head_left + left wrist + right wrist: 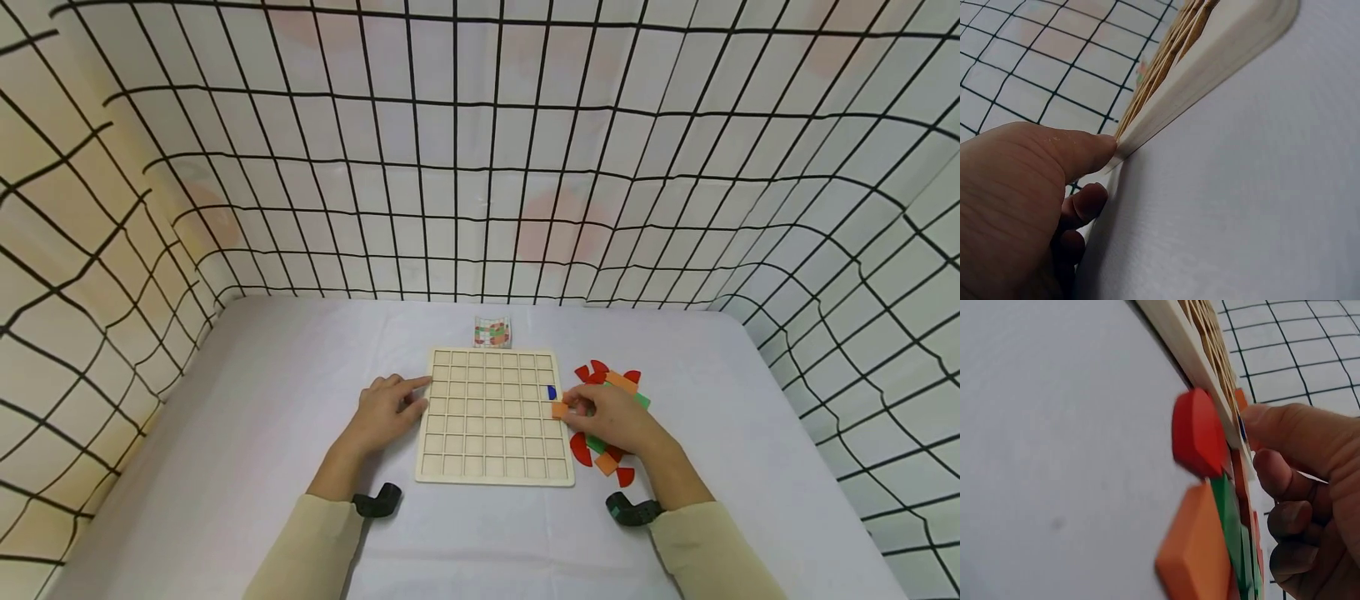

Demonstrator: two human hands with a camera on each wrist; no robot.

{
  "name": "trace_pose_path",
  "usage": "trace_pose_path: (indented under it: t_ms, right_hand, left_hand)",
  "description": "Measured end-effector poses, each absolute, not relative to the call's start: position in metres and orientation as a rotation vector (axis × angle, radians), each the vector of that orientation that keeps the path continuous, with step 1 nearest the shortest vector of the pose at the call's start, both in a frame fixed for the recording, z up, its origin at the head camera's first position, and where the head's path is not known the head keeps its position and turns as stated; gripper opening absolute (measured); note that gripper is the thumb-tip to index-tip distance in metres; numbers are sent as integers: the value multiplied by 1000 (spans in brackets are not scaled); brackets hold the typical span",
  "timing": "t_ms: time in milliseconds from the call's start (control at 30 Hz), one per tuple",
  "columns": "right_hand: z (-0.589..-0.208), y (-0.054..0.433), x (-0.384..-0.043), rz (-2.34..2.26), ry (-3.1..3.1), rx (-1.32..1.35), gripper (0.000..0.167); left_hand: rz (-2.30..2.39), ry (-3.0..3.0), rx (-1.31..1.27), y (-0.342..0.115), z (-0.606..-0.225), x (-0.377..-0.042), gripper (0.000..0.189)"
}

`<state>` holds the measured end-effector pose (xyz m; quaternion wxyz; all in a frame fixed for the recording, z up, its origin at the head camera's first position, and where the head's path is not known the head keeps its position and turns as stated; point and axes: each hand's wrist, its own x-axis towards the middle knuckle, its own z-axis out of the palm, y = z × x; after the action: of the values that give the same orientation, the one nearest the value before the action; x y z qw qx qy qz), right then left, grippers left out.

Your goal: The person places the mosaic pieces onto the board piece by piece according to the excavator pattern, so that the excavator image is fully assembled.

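A pale wooden grid board (495, 419) with square cells lies on the table between the hands. My left hand (388, 412) touches its left edge with index finger and thumb; the left wrist view shows the thumb (1088, 150) against the board's side. At the board's right edge, my right hand (611, 414) pinches an orange square tile (559, 410) over the rightmost column. A blue piece (552, 392) sits just above that tile in the same column. In the right wrist view, the thumb partly hides the orange tile (1241, 399).
Red pieces (581, 450), orange tiles (606, 464) and green tiles (642, 401) lie loose right of the board, partly under the right hand. A small pattern card (492, 332) lies behind the board. Black wire mesh (480, 167) stands around the back and sides.
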<state>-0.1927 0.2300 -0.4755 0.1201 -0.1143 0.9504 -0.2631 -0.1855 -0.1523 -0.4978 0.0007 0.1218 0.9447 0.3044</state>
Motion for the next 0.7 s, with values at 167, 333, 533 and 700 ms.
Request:
trace_pose_path:
  t_ms: [167,333,533,700]
  right_hand:
    - [-476,221,-196,-737,2766,-362,28]
    - [-475,217,-196,-752,2754,-379,22]
    - [-474,216,-196,-751,2753,-373,23]
    - [-474,216,-197,-756,2748,-378,25]
  left_hand:
    - [948,2969,379,-152,-498,-186,42]
    - [940,2977,366,-151,-498,-187,42]
    - [940,2980,352,-151,-499,-187,42]
    - [938,2978,343,-151,-501,-187,42]
